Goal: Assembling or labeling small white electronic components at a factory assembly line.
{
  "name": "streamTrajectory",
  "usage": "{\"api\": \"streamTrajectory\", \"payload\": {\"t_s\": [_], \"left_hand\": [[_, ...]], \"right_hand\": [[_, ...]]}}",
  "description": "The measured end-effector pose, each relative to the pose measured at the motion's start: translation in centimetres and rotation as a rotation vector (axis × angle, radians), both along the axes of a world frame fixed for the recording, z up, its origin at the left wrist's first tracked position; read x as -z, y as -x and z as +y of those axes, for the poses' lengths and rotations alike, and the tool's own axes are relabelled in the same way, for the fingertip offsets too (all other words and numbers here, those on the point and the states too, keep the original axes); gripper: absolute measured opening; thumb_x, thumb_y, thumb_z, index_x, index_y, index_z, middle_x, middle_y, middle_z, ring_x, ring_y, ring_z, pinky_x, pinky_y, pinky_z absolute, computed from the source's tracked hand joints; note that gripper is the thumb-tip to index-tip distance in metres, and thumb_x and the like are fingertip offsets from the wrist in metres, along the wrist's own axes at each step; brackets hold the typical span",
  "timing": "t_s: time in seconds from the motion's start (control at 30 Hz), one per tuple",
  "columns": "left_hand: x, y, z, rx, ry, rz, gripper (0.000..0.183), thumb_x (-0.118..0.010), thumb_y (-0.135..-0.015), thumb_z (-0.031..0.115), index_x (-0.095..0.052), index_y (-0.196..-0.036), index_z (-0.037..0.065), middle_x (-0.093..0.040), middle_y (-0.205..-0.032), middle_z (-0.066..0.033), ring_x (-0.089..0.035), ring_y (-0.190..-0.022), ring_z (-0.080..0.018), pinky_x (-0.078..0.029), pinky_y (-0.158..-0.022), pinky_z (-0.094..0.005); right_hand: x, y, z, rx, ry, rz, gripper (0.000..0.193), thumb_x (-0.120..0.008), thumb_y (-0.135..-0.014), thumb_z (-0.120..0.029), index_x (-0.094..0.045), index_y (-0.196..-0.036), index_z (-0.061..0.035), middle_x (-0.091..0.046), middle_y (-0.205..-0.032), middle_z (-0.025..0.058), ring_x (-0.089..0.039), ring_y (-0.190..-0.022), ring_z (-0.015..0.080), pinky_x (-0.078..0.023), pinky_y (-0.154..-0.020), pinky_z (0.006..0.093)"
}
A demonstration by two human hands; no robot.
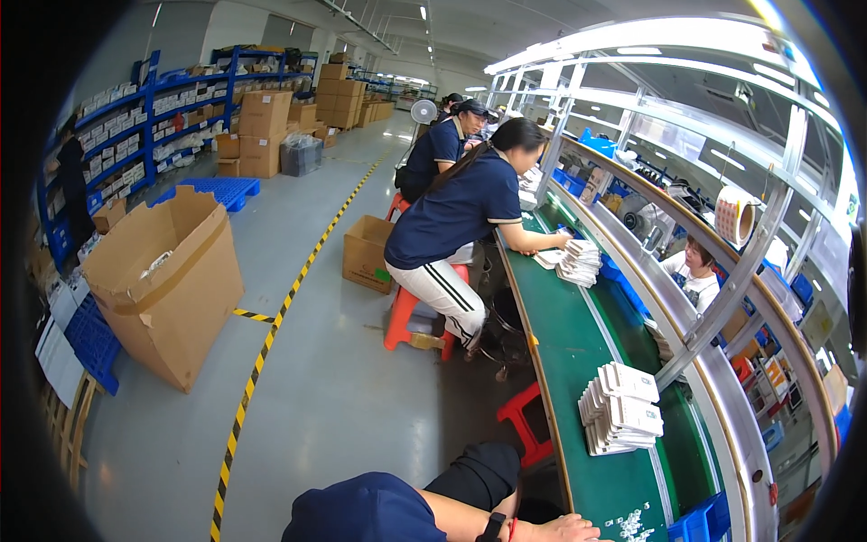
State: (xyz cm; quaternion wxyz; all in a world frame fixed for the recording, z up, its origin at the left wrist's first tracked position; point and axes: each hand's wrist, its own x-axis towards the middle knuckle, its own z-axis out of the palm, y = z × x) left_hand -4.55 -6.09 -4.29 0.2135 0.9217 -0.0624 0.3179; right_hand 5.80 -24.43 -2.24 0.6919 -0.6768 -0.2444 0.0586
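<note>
My left hand (567, 528) is at the lower edge, over the near end of the green bench top (564, 361). A dark watch and a red band circle its wrist. Its fingers look bent and drawn together, partly cut off by the picture's edge, so what they hold cannot be made out. Just right of it lies a scatter of small white pieces (632, 522). Farther up the bench stand stacks of flat white boxes (621, 408). My right hand is out of view.
A blue bin (700, 521) sits at the bench's near right. Beyond the stacks, a co-worker (465, 208) on a red stool (417, 312) reaches toward more white boxes (578, 262). Metal framing (736, 271) borders the bench's right. Large cartons (172, 280) stand on the left floor.
</note>
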Motion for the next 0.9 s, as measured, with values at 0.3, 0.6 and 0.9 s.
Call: {"api": "streamTrajectory", "payload": {"t_s": [0.3, 0.6, 0.9], "left_hand": [[0.6, -0.9, -0.8, -0.103, -0.030, -0.150, 0.058, -0.060, -0.069, 0.034, -0.054, -0.125, 0.018, -0.052, -0.091, 0.0003, -0.051, -0.085, -0.0169, -0.035, -0.070, -0.0351], [0.2, -1.2, -0.4, -0.044, -0.005, -0.027, 0.055, -0.057, -0.073, 0.033, -0.053, -0.127, 0.020, -0.052, -0.092, 0.0002, -0.051, -0.085, -0.0171, -0.036, -0.068, -0.0355], [0.4, -2.4, -2.3, -0.045, 0.148, 0.047, 0.062, -0.058, -0.076, 0.032, -0.046, -0.135, 0.016, -0.054, -0.106, -0.0058, -0.051, -0.097, -0.0227, -0.037, -0.079, -0.0399]], "right_hand": [[-1.0, 0.0, 0.0, 0.023, 0.152, -0.205, 0.010, -0.062, -0.087, -0.005, -0.061, -0.082, 0.0034, -0.059, -0.073, 0.0038, -0.051, -0.065, 0.0094, -0.045, -0.058, 0.0256], [-2.5, 0.6, 0.1, 0.082, 0.461, -0.530, 0.019, -0.058, -0.091, -0.012, -0.062, -0.087, 0.0056, -0.064, -0.077, 0.0076, -0.055, -0.073, 0.0131, -0.047, -0.067, 0.0299], [-0.4, -0.2, 0.9, 0.057, -0.114, 0.206, 0.012, -0.053, -0.092, -0.007, -0.058, -0.098, 0.0019, -0.061, -0.088, 0.0110, -0.059, -0.077, 0.0178, -0.051, -0.069, 0.0306]]}}
